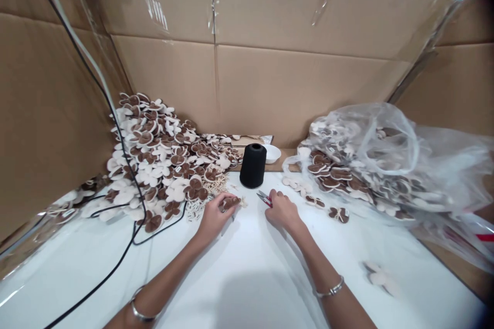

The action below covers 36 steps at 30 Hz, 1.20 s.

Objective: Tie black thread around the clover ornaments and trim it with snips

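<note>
In the middle of the white table, my left hand (216,215) pinches a small brown flower-shaped fabric piece (230,202) with a pale bit at its tip. To its right, my right hand (282,209) is closed round a pair of small scissors (264,198) with red handles, blades pointing up and left. The scissors are apart from the fabric piece. Beyond both hands a cone of black thread (253,165) stands upright. Small cream pieces (195,210) lie just left of my left hand.
Brown and white flower-shaped pieces (154,159) are heaped at the left. At the right, a clear plastic bag (389,139) holds more. Two tied pieces (338,214) and a pale one (380,277) lie nearer. A black cable (139,195) crosses the left side; cardboard walls (270,82) surround the table.
</note>
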Available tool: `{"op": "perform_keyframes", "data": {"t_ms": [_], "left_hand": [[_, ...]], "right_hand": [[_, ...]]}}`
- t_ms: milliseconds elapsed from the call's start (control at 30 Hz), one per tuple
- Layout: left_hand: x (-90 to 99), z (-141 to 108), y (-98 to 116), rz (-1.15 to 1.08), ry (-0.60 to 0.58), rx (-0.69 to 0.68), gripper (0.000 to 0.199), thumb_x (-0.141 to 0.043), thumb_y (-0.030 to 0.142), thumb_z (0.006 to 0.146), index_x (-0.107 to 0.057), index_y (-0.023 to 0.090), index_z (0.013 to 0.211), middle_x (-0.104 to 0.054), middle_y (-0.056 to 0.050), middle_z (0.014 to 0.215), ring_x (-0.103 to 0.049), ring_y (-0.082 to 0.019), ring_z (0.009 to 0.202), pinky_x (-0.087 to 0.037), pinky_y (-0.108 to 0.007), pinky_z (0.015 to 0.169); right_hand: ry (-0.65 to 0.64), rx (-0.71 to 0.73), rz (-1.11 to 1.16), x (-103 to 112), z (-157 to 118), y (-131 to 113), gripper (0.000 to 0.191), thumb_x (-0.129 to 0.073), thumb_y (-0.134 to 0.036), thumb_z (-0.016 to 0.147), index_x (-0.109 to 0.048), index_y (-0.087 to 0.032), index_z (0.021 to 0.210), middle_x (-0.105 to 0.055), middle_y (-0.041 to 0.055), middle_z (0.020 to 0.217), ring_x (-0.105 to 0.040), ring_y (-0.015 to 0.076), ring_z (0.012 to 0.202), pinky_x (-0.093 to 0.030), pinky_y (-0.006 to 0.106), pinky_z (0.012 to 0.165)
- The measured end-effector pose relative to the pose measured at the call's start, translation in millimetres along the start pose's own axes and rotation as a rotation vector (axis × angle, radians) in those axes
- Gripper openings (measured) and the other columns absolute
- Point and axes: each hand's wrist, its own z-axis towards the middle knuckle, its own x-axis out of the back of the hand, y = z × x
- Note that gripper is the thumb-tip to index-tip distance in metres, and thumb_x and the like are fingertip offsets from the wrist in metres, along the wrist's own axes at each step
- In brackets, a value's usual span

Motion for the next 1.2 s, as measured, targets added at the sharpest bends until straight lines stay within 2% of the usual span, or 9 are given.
{"op": "perform_keyframes", "data": {"t_ms": [100,167,267,333,433,567,733,933,1200], "left_hand": [[-2.4,-2,1,-0.002,-0.046,0.015,0.02,-0.063,0.028,0.08,-0.066,0.018,0.097,-0.073,-0.005,0.092,-0.065,-0.02,0.083,-0.047,-0.029,0.076],[-4.3,-3,2,-0.016,-0.086,0.029,0.022,-0.06,0.03,0.082,-0.065,0.017,0.1,-0.072,-0.004,0.083,-0.065,-0.019,0.075,-0.047,-0.029,0.073],[-6.7,-5,1,-0.056,-0.143,0.052,0.027,-0.055,0.03,0.085,-0.063,0.014,0.105,-0.066,-0.001,0.066,-0.06,-0.015,0.062,-0.046,-0.027,0.065],[-7.6,-5,0,-0.065,-0.152,0.071,0.031,-0.054,0.033,0.086,-0.062,0.013,0.108,-0.061,0.002,0.059,-0.055,-0.014,0.054,-0.044,-0.026,0.06],[-7.4,-4,-1,-0.049,-0.136,0.091,0.033,-0.052,0.038,0.088,-0.061,0.013,0.107,-0.055,0.004,0.053,-0.051,-0.013,0.049,-0.041,-0.025,0.056],[-5.3,-3,-1,-0.005,-0.123,0.082,0.031,-0.048,0.037,0.09,-0.06,0.014,0.107,-0.054,0.004,0.053,-0.052,-0.014,0.05,-0.041,-0.025,0.057],[-5.2,-5,-1,0.053,-0.158,0.044,0.031,-0.045,0.037,0.092,-0.059,0.016,0.111,-0.055,0.004,0.053,-0.054,-0.014,0.052,-0.041,-0.025,0.06],[-8.7,-7,2,0.052,-0.175,0.038,0.028,-0.045,0.036,0.093,-0.06,0.017,0.106,-0.056,0.004,0.054,-0.053,-0.013,0.053,-0.041,-0.024,0.061],[-10.4,-9,2,0.015,-0.186,0.037,0.027,-0.044,0.034,0.093,-0.06,0.017,0.106,-0.056,0.004,0.054,-0.052,-0.013,0.052,-0.041,-0.023,0.059]], "right_hand": [[-0.054,-0.005,-0.016,0,0,0,0.037,-0.051,-0.013,0.075,-0.052,-0.014,0.112,-0.061,0.0167,0.106,-0.062,0.0299,0.093,-0.039,0.033,0.067],[-0.075,0.0,-0.017,-1,1,0,0.032,-0.048,-0.012,0.078,-0.054,-0.013,0.109,-0.063,0.0173,0.106,-0.064,0.0303,0.091,-0.039,0.033,0.067],[-0.053,-0.014,0.039,-2,3,-2,0.024,-0.042,-0.014,0.083,-0.056,-0.013,0.102,-0.066,0.017,0.103,-0.064,0.0293,0.088,-0.037,0.032,0.066],[-0.004,0.007,0.133,-2,3,-5,0.019,-0.04,-0.018,0.086,-0.055,-0.016,0.098,-0.067,0.0135,0.095,-0.063,0.0261,0.081,-0.035,0.031,0.064],[0.085,0.175,0.343,-1,-2,-13,0.014,-0.041,-0.029,0.09,-0.051,-0.019,0.088,-0.063,0.0042,0.078,-0.057,0.0196,0.07,-0.032,0.027,0.061],[0.12,0.421,0.535,-3,-15,-27,0.034,-0.033,-0.048,0.096,-0.045,-0.021,0.08,-0.054,-0.0023,0.069,-0.051,0.0152,0.064,-0.031,0.024,0.059],[0.198,0.494,0.4,-11,-22,-36,0.035,-0.033,-0.05,0.098,-0.045,-0.021,0.081,-0.056,-0.0021,0.073,-0.05,0.014,0.062,-0.027,0.024,0.058],[0.279,0.511,0.273,-15,-21,-36,0.033,-0.033,-0.047,0.099,-0.049,-0.021,0.086,-0.063,0.0006,0.079,-0.056,0.0153,0.069,-0.024,0.025,0.058],[0.353,0.49,0.219,-17,-24,-40,0.032,-0.034,-0.045,0.1,-0.052,-0.021,0.089,-0.066,0.0017,0.079,-0.059,0.0159,0.072,-0.024,0.025,0.057]]}}
